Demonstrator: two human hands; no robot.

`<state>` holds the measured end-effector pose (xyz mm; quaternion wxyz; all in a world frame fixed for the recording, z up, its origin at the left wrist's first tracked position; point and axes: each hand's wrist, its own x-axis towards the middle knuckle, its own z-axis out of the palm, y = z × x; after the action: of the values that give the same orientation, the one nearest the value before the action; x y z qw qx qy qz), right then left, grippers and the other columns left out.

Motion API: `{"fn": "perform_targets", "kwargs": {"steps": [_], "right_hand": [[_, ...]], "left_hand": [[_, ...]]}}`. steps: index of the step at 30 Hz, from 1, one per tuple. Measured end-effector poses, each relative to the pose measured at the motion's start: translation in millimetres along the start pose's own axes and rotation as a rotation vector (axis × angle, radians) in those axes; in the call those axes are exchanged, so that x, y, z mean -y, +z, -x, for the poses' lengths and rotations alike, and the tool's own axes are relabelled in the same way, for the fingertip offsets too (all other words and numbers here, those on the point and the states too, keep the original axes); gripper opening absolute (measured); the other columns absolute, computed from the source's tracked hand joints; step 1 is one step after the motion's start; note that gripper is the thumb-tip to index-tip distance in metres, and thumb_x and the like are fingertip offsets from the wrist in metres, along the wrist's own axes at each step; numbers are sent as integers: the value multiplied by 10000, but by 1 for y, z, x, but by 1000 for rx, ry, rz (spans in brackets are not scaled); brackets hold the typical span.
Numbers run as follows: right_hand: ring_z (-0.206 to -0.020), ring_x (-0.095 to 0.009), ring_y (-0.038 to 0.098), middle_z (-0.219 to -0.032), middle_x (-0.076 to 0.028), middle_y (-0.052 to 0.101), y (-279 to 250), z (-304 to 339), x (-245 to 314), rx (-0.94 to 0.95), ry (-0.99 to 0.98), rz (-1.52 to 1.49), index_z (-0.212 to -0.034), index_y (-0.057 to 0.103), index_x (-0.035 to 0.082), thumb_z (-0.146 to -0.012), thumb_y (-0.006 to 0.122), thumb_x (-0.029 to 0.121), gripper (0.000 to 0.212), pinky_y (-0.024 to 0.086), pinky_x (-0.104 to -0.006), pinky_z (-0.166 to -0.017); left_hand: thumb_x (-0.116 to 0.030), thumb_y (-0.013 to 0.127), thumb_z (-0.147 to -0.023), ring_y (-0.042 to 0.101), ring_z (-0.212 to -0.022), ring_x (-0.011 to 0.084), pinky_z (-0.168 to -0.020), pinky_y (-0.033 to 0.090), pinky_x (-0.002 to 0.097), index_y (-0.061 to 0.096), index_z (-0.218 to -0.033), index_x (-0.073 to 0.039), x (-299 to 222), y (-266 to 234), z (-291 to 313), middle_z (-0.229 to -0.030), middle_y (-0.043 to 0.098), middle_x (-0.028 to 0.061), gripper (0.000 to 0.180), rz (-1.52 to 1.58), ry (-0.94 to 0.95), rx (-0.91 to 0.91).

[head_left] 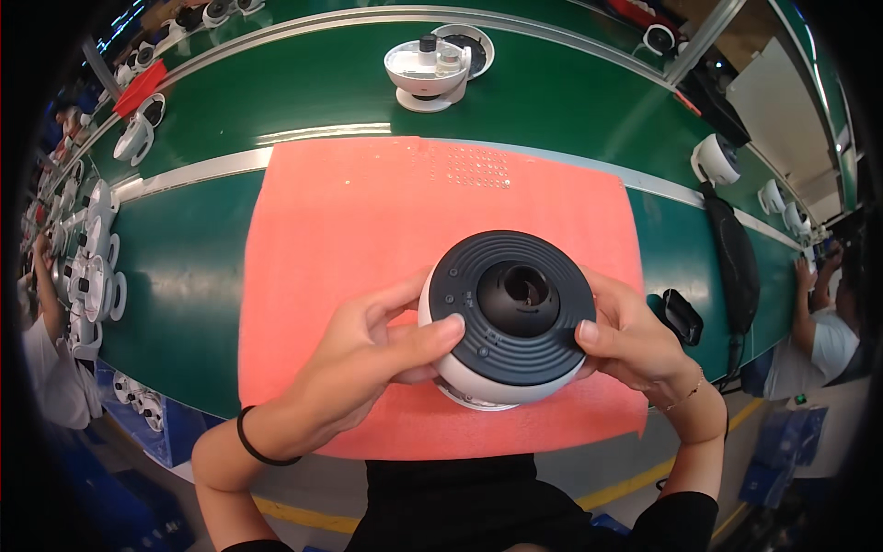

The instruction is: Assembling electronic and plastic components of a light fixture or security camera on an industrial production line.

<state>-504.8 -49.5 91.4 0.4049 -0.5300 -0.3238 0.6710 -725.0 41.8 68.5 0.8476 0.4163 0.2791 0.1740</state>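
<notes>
A round dome camera with a white body and a black ribbed front ring is held over a salmon-pink foam mat. My left hand grips its left side, thumb pressed on the black ring. My right hand holds the right side, thumb on the ring's edge. A dark lens opening sits in the ring's middle, facing up at me.
The mat lies on a green conveyor belt. An open white camera base stands at the back. Several white camera housings line the left; more sit at the right. A black cable and adapter lie right. Other people work at both sides.
</notes>
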Motion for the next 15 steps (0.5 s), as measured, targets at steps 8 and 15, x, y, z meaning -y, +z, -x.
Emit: {"fn": "perform_targets", "kwargs": {"steps": [8, 15], "right_hand": [[-1271, -203, 316, -1354, -85, 315, 18, 11, -9, -145, -241, 188, -1400, 110, 53, -567, 822, 92, 1096, 339, -346, -1016], [-1202, -246, 399, -1311, -165, 343, 8, 18, -18, -102, -442, 537, -1398, -3, 64, -642, 784, 89, 1092, 522, -345, -804]], "left_hand": [[-86, 674, -767, 570, -937, 156, -775, 482, 262, 331, -1315, 40, 17, 8, 2, -1156, 503, 120, 659, -198, 307, -34], [-2, 706, -694, 478, -1119, 222, -855, 486, 299, 243, -1338, 77, 28, 12, 7, -1322, 364, 175, 797, -452, 378, -77]]}}
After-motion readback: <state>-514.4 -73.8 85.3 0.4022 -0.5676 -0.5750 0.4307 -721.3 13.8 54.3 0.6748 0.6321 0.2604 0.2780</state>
